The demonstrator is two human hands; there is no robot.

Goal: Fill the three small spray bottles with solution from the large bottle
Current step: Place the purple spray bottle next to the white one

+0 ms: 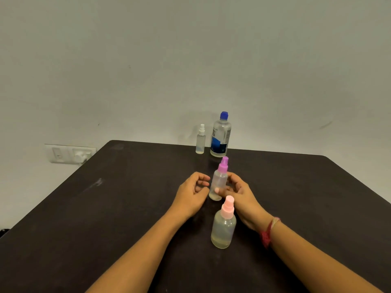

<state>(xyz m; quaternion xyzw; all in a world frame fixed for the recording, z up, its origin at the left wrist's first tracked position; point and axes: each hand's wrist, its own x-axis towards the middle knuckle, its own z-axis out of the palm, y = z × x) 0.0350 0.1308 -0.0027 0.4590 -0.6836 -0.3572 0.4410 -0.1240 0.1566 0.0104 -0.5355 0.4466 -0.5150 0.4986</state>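
The large clear bottle (pixel 220 136) with a blue cap and blue label stands at the table's far edge. A small white-capped spray bottle (pixel 200 140) stands just left of it. In the middle stands a purple-capped spray bottle (pixel 219 180); my right hand (pixel 239 193) grips its body, thumb across the front. My left hand (pixel 193 192) hovers just left of it with fingers loosely curled, holding nothing. Nearest me stands a pink-capped spray bottle (pixel 223 227) with a little liquid at the bottom.
The dark table (pixel 105 208) runs up to a pale wall. A white wall socket plate (pixel 70 153) with a plug sits past the table's far left corner.
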